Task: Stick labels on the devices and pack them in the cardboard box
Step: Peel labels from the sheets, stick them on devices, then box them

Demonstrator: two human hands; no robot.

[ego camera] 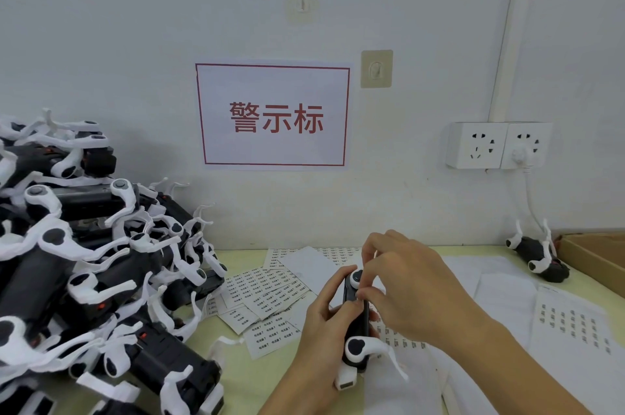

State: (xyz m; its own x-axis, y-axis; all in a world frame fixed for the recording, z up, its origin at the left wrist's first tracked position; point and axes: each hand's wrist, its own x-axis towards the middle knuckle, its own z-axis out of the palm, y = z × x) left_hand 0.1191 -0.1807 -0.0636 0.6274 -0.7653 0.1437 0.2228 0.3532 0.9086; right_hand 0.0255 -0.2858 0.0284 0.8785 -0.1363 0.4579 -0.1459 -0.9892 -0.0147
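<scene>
My left hand (324,316) grips a black device with white arms (356,343) from its left side, holding it upright over the table. My right hand (402,282) curls over the device's top, with thumb and fingertips pinching at its upper edge; whether a label is under them is hidden. Label sheets (267,296) lie scattered on the table just left of the device. A corner of the cardboard box (598,259) shows at the far right. One single device (537,255) lies beside that box.
A large heap of several black-and-white devices (88,272) fills the left side of the yellow-green table (257,377). White backing sheets (568,323) cover the right part. On the wall are a red-framed sign (274,117) and a double socket (497,145) with a plugged cable.
</scene>
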